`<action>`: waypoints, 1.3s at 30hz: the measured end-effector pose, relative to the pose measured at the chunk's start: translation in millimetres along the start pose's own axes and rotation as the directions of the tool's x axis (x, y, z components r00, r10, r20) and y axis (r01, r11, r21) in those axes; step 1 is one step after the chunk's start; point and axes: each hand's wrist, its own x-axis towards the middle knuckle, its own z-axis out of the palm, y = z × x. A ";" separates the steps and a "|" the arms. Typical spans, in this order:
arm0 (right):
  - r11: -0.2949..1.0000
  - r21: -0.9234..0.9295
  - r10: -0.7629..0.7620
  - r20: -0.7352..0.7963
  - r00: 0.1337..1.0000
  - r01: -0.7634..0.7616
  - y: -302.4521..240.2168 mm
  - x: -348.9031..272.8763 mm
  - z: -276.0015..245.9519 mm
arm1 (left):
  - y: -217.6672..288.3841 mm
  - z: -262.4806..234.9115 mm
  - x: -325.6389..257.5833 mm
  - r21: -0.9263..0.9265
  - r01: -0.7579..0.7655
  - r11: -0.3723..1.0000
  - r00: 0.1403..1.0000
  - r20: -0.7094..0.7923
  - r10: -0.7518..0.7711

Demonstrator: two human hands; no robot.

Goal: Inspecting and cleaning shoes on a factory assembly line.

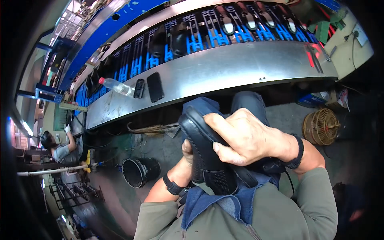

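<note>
A black shoe (206, 162) with stitching and a perforated patch is held tilted above my lap, its rounded end pointing away from me. My right hand (244, 136) is closed on the shoe's right edge, thumb and fingers pressing a dark sole-like piece against it. That piece's lower end (246, 177) sticks out below my right hand; I cannot tell how far it is attached. My left hand (185, 160) holds the shoe from the left and underneath, its thumb showing at the side and most fingers hidden. A blue denim apron (200, 206) lies just under the shoe.
Ahead runs a metal bench (224, 64) carrying a phone (155, 87), a plastic bottle (118, 87) and a small black object (139, 88). Behind it, blue racks (196, 42) hold several shoes (228, 24). A black bucket (140, 172) and wicker basket (320, 126) flank me. A person (66, 148) works far left.
</note>
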 end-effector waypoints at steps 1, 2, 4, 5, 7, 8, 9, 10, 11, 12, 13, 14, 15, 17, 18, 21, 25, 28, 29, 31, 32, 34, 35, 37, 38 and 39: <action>0.998 -0.043 0.044 0.014 0.999 -0.043 -2.4 1.4 4.9 | -6.9 -9.5 4.2 -0.188 -0.005 0.982 0.993 0.118 0.028; 0.992 -0.090 0.091 0.027 0.995 -0.089 -4.5 2.6 9.2 | -11.6 -19.2 6.3 -0.370 0.014 0.929 0.970 0.232 0.078; 0.981 -0.131 0.148 0.006 0.989 -0.146 -5.9 -2.9 13.4 | -3.8 -8.8 4.6 -0.203 -0.019 0.979 0.995 0.096 0.039; 0.963 -0.175 0.203 -0.017 0.979 -0.203 -7.1 -6.7 15.3 | -1.9 -5.4 4.7 -0.026 -0.026 0.999 0.999 -0.040 0.024; 0.955 -0.183 0.224 -0.064 0.972 -0.232 -13.7 -17.2 24.1 | -9.6 -18.2 1.8 -0.115 -0.024 0.993 0.999 -0.050 0.018; 0.947 -0.190 0.239 -0.115 0.964 -0.258 -17.4 -25.5 30.8 | -13.5 -26.1 1.1 -0.199 -0.025 0.980 0.998 -0.057 0.014; 0.953 -0.132 0.259 -0.106 0.960 -0.272 -20.7 -44.6 40.0 | -16.3 -31.8 5.2 -0.199 -0.045 0.979 0.997 -0.065 0.033; 0.945 -0.191 0.262 -0.048 0.964 -0.267 -25.8 -67.2 43.8 | -7.6 -35.1 9.1 -0.085 0.009 0.996 1.000 0.017 -0.008; 0.939 -0.250 0.242 -0.010 0.970 -0.237 -29.0 -83.5 46.8 | -3.5 -33.0 12.0 -0.073 0.020 0.997 0.995 -0.094 -0.027; 0.925 -0.312 0.237 0.027 0.971 -0.217 -30.8 -94.4 48.9 | -2.8 -30.2 16.5 -0.072 0.043 0.996 0.979 -0.198 -0.057; 0.925 -0.285 0.257 -0.018 0.966 -0.252 -25.2 -98.4 54.4 | 0.0 -26.1 25.4 -0.109 0.073 0.991 0.977 -0.191 -0.093; 0.902 -0.340 0.270 -0.040 0.962 -0.268 -15.9 -100.9 54.0 | 0.4 -25.3 33.3 -0.123 0.090 0.988 0.949 -0.291 -0.123; 0.938 -0.331 0.115 0.003 0.993 -0.108 -4.9 -89.3 45.9 | 2.4 -26.5 39.3 -0.160 0.118 0.980 0.936 -0.311 -0.164; 0.946 -0.266 -0.174 0.055 0.983 0.183 12.2 -67.9 35.3 | 14.7 -6.4 38.1 -0.139 0.121 0.983 0.925 -0.344 -0.162; 0.922 -0.217 -0.315 0.058 0.947 0.320 16.5 -56.1 34.1 | 14.0 -9.4 29.3 -0.113 0.088 0.990 0.900 -0.416 -0.128; 0.948 0.040 -0.297 -0.242 0.924 0.316 11.1 -19.2 23.8 | 36.5 -29.5 -9.4 0.514 0.327 0.793 0.917 -0.377 -0.133; 0.820 0.342 0.490 -0.003 0.872 -0.459 53.2 -8.7 35.4 | 18.8 -51.5 -7.6 0.850 -0.201 0.486 0.886 -0.054 0.461; 0.298 0.714 0.799 0.176 0.575 -0.634 130.9 -20.0 66.4 | -11.0 -85.8 53.7 0.704 -0.150 0.694 0.935 -0.128 0.332; 0.187 0.784 0.861 0.160 0.483 -0.591 134.2 -22.6 63.7 | -5.8 -82.9 65.8 0.540 -0.025 0.841 0.967 -0.202 0.159; 0.111 0.838 0.914 0.125 0.386 -0.534 135.0 -26.3 66.6 | 8.3 -78.7 74.4 0.582 0.050 0.812 0.967 -0.230 0.106; 0.164 0.824 0.894 0.109 0.436 -0.543 137.6 -27.0 67.4 | 13.5 -79.0 76.9 0.620 0.121 0.775 0.964 -0.259 0.057; 0.119 0.877 0.879 0.124 0.460 -0.465 137.1 -21.2 65.4 | 43.4 -86.3 88.3 0.772 0.143 0.620 0.985 -0.169 -0.017; 0.151 0.852 0.868 0.130 0.480 -0.502 138.2 -16.7 62.3 | 54.6 -89.5 95.4 0.727 0.197 0.657 0.980 -0.171 -0.106; 0.183 0.844 0.857 0.115 0.502 -0.504 142.9 -14.9 60.8 | 64.5 -90.8 108.9 0.645 0.283 0.710 0.959 -0.194 -0.206; 0.181 0.840 0.854 0.125 0.506 -0.512 142.2 -11.2 56.0 | 60.4 -85.7 112.9 0.637 0.297 0.712 0.955 -0.201 -0.218; 0.156 0.865 0.813 0.161 0.559 -0.476 145.3 -13.7 53.0 | 53.1 -79.4 117.3 0.534 0.251 0.807 0.966 -0.193 -0.173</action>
